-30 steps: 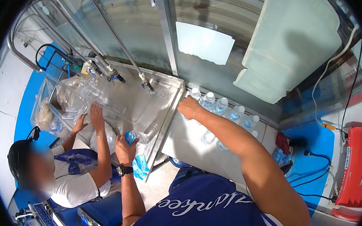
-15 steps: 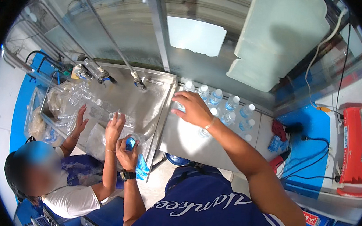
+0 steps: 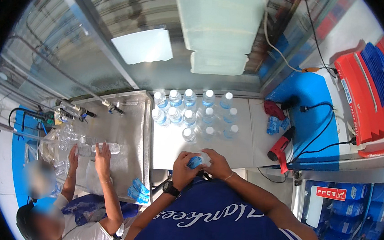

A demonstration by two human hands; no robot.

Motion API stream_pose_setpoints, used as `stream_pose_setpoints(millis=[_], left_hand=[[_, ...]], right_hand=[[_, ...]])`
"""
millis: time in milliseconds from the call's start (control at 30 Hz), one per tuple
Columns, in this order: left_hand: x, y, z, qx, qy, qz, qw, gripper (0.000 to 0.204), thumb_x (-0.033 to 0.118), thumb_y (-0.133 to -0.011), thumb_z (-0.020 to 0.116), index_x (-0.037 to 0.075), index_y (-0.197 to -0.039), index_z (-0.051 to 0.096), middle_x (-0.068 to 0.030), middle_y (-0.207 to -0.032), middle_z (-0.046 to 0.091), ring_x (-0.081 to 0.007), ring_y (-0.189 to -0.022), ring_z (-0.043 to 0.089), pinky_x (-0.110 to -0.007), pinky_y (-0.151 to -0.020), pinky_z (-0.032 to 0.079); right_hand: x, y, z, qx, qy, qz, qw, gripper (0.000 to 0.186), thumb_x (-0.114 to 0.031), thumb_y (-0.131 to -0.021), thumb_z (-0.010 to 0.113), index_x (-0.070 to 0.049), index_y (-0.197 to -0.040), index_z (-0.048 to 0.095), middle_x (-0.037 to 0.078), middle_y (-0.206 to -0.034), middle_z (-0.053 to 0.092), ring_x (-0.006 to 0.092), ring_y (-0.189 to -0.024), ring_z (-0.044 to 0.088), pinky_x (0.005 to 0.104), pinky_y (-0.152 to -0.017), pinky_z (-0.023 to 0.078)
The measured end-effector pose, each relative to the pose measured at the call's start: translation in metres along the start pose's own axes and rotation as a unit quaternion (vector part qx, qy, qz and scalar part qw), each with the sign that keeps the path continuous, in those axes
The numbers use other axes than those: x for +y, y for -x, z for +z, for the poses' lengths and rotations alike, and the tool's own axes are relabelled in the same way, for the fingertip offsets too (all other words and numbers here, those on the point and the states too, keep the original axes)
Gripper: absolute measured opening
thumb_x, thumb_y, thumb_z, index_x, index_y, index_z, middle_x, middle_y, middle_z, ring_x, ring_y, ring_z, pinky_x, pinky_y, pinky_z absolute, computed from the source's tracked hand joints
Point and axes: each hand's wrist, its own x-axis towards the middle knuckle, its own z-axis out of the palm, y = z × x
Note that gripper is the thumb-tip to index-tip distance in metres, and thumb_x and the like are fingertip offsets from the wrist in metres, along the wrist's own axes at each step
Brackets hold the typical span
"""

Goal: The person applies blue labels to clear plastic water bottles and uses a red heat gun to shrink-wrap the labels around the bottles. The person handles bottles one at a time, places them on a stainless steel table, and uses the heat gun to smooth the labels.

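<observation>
In front of my chest, a clear plastic bottle (image 3: 204,157) with a blue label is held between both hands. My left hand (image 3: 184,170) is wrapped round its labelled side, and my right hand (image 3: 218,165) grips the other side. The hands hide much of the bottle, so its cap cannot be made out. Just beyond my hands, several capped water bottles (image 3: 190,116) with pale blue labels stand upright in rough rows on the white tiled counter (image 3: 171,152). The nearest of them are a short reach from my fingers.
To the left, a co-worker's hands (image 3: 102,158) hold a clear bottle (image 3: 113,148) over a steel sink (image 3: 132,129) with taps (image 3: 112,106). Blue labels (image 3: 138,190) lie on the sink's near edge. A red heat gun (image 3: 282,147) and its cord lie at the counter's right end.
My right hand has come back from the standing bottles to the labelled bottle in my left hand. My left hand has moved from the sink to my chest. The view has swung right.
</observation>
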Motion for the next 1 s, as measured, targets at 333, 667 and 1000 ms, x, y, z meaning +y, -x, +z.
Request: stream_pose_setpoints(millis=[333,667,1000], left_hand=[[-0.036,0.002,0.004,0.122,-0.066,-0.014,0.99,0.034,0.01,-0.078,0.09,0.001,-0.107,0.075,-0.0154,-0.102,0.075,-0.0308,-0.092,0.072,-0.039,-0.083,0.056],[-0.091,-0.048,-0.031,0.235,-0.196,0.005,0.952,0.038,0.024,-0.083,0.088,0.005,-0.113,0.076,-0.0181,-0.096,0.073,-0.0375,-0.087,0.071,-0.044,-0.078,0.055],[-0.073,-0.033,-0.021,0.261,0.239,-0.214,0.91,0.064,0.043,-0.089,0.084,0.002,-0.133,0.062,-0.0079,-0.103,0.072,-0.014,-0.078,0.061,-0.032,-0.073,0.052]], right_hand=[[0.047,-0.015,0.029,0.015,0.053,-0.091,0.994,0.07,-0.027,-0.084,0.085,-0.004,-0.144,0.056,0.021,-0.146,0.058,0.0318,-0.123,0.065,0.0395,-0.093,0.059],[0.086,0.049,-0.003,-0.124,-0.066,0.08,0.987,0.051,-0.03,-0.087,0.081,-0.001,-0.127,0.07,0.018,-0.113,0.076,0.0281,-0.1,0.073,0.0397,-0.091,0.058],[0.048,0.043,-0.012,-0.13,-0.116,0.039,0.984,0.047,-0.031,-0.091,0.081,0.001,-0.124,0.07,0.016,-0.107,0.076,0.0249,-0.099,0.074,0.0361,-0.089,0.057]])
